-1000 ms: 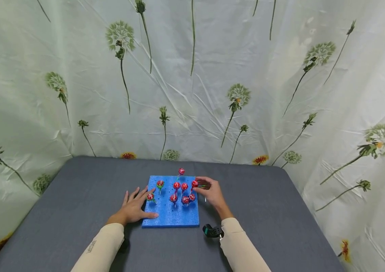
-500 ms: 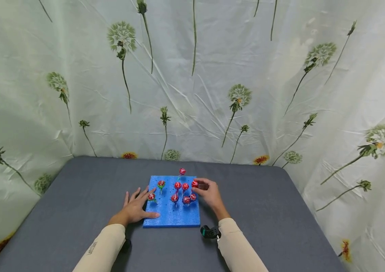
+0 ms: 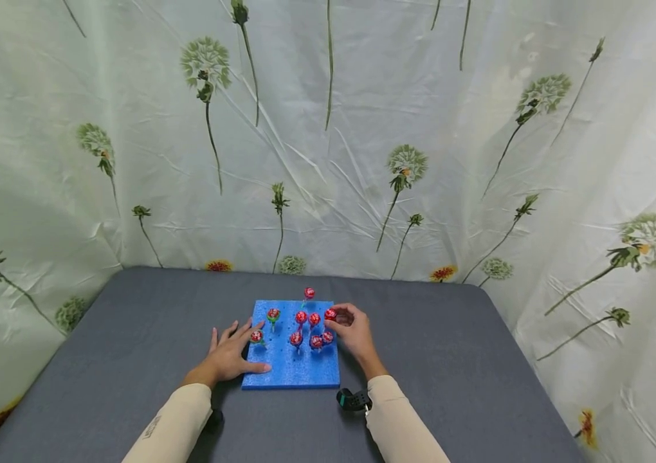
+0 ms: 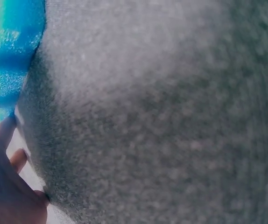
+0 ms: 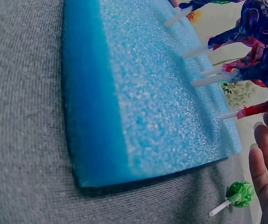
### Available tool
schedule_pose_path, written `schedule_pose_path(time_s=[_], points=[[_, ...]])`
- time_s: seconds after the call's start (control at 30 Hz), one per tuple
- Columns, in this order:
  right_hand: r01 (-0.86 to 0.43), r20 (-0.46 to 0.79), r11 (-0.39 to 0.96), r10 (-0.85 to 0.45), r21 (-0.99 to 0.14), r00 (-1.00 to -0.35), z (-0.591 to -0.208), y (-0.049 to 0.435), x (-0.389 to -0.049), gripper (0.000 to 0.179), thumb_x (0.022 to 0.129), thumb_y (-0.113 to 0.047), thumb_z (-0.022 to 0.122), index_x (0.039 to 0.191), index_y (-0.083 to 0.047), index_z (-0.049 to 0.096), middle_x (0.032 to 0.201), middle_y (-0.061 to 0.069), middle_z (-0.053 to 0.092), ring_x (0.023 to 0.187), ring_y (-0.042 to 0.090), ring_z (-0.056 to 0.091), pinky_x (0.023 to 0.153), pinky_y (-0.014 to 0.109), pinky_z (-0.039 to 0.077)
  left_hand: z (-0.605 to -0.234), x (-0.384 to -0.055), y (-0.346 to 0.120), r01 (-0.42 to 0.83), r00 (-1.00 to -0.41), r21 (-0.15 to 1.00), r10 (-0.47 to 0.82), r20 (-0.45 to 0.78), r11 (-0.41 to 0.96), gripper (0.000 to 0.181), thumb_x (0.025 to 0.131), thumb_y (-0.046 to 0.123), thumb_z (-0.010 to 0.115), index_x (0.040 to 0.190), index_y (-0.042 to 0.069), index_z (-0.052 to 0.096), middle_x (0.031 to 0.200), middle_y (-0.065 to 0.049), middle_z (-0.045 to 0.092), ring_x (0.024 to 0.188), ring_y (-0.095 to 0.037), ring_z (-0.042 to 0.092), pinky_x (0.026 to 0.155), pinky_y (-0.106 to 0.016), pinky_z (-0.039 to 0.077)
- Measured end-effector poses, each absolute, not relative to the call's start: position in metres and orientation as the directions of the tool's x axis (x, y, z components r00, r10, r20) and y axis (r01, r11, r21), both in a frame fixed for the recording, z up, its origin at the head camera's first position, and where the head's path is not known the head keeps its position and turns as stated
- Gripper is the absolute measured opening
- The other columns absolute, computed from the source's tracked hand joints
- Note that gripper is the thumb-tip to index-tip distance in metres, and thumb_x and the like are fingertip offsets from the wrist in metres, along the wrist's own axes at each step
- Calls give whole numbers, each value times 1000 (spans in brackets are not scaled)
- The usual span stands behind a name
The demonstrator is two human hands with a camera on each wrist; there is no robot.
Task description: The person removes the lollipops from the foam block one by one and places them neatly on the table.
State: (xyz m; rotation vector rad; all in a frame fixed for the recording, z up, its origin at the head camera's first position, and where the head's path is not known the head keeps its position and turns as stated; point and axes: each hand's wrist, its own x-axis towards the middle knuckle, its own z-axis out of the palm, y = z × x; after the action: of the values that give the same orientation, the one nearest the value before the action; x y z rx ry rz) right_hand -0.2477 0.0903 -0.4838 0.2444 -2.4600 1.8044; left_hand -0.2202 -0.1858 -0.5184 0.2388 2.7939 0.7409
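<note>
Left of bottom centre in the head view, the left hand is spread wide, steadying the blue foam board on the grey tabletop. Eight lollipops stand across the board's middle and back, apparently planted; its front strip is bare. Right of centre, the right hand pinches a red lollipop over the board's right side; its stick seems to meet the foam, though whether it is going in or coming out cannot be told. Work remains, judging by a green lollipop lying loose at the lower right of the right-wrist view; the head view hides it, probably behind the right hand. Several candy heads are cut off by that wrist view's right edge. The left-wrist view is mostly blurred tabletop.
</note>
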Motion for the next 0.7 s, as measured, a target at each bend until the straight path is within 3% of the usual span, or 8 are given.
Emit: schedule_pose_path(time_s=[0.33,0.7], points=[[-161,155,331,-45,-930,-987,-507,94,-264,28,83,-8,76,108,-1,66,97,10,65,86,18,60,76,27,53,-515,-222,-185,125,-962,498,227,-150,858,104,67,64,76,150,17,36,153,-22,30,140,-50,16,106,-72,-4],[-223,215,332,-60,-917,-975,-503,93,-264,25,83,-8,75,107,-3,67,95,9,65,83,17,58,71,22,51,-509,-217,-184,109,-959,471,217,-181,876,104,69,67,72,151,17,33,154,-21,27,141,-49,15,105,-73,-2]])
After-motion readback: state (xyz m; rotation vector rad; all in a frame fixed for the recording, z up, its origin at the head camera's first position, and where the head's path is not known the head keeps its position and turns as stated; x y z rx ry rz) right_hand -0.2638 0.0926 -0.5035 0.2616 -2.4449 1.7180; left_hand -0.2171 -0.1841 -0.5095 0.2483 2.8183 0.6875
